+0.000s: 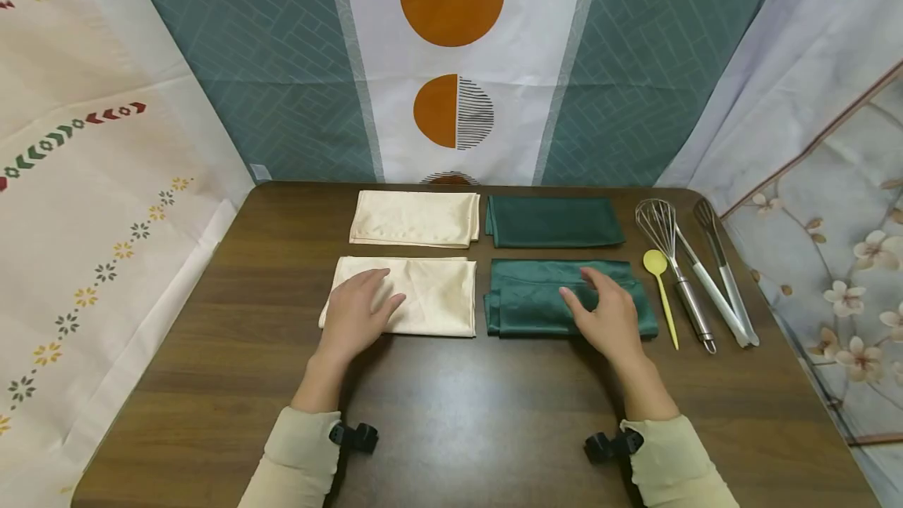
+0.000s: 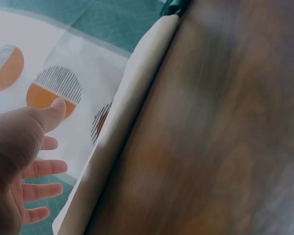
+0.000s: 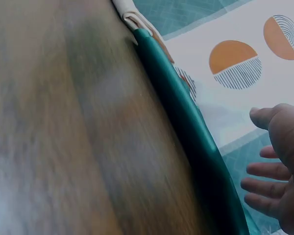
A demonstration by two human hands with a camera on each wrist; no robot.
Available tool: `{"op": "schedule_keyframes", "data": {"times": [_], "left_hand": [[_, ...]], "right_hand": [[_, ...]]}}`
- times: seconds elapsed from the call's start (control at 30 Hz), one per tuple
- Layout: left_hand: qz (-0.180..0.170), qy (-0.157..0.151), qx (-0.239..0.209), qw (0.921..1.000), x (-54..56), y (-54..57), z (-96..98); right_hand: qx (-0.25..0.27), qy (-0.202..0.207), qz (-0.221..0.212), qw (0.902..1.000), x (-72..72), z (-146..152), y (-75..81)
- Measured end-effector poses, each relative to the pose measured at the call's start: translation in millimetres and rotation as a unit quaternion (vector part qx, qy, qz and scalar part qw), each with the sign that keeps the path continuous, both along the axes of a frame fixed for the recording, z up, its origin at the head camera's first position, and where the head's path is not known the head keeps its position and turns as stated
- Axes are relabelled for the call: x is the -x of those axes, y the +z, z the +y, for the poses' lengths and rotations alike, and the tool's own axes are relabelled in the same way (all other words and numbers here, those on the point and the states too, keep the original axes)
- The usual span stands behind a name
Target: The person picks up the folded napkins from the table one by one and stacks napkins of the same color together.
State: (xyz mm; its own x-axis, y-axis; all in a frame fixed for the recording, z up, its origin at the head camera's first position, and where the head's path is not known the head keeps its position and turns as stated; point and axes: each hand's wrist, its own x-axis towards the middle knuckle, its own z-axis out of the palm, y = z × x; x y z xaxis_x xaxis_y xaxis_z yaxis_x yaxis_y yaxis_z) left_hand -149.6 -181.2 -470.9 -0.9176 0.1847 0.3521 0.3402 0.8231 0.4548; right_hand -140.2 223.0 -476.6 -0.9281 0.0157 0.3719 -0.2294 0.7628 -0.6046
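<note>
Two folded cream cloths lie on the left half of the table, the near cream cloth (image 1: pixel 430 300) in front of the far cream cloth (image 1: pixel 415 218). Beside them are two folded dark green cloths, the near green cloth (image 1: pixel 525 296) and the far green cloth (image 1: pixel 557 223). My left hand (image 1: pixel 356 316) hovers over the left part of the near cream cloth, thumb apart from loosely bent fingers. Over the right part of the near green cloth is my right hand (image 1: pixel 608 318), its thumb and fingers also spread. Both wrist views show the hands holding nothing.
Right of the green cloths lie a yellow spoon (image 1: pixel 655 263), a whisk (image 1: pixel 686 292) and a pair of metal tongs (image 1: pixel 734 296). The brown wooden table (image 1: pixel 451 414) ends at the back against a patterned curtain (image 1: pixel 289 61).
</note>
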Motion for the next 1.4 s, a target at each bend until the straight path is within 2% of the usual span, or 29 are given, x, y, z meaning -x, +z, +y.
{"op": "schedule_keyframes", "data": {"times": [0.23, 0.43, 0.77, 0.93, 1.17, 1.4], "left_hand": [[-0.030, 0.020, -0.033, 0.9988, 8.2, -3.9, -14.7], [-0.074, 0.046, -0.059, 0.9945, 14.8, -10.1, -30.2], [-0.087, 0.049, -0.111, 0.9887, 24.8, -21.5, -50.1], [-0.102, 0.055, -0.111, 0.9870, 30.8, -22.7, -58.4], [-0.179, 0.062, -0.106, 0.9762, 40.5, -17.7, -71.3], [-0.208, 0.053, -0.109, 0.9706, 50.7, -16.6, -80.7]], "right_hand": [[0.052, 0.022, -0.016, 0.9983, 9.7, -10.1, 1.8], [0.093, 0.035, -0.059, 0.9933, 18.1, -21.0, 3.6], [0.154, 0.052, -0.126, 0.9787, 29.6, -43.7, 3.5], [0.170, 0.070, -0.141, 0.9728, 34.9, -58.9, 0.6], [0.180, 0.092, -0.155, 0.9671, 46.2, -80.0, -3.7], [0.180, 0.121, -0.152, 0.9643, 61.2, -100.2, -2.5]]}}
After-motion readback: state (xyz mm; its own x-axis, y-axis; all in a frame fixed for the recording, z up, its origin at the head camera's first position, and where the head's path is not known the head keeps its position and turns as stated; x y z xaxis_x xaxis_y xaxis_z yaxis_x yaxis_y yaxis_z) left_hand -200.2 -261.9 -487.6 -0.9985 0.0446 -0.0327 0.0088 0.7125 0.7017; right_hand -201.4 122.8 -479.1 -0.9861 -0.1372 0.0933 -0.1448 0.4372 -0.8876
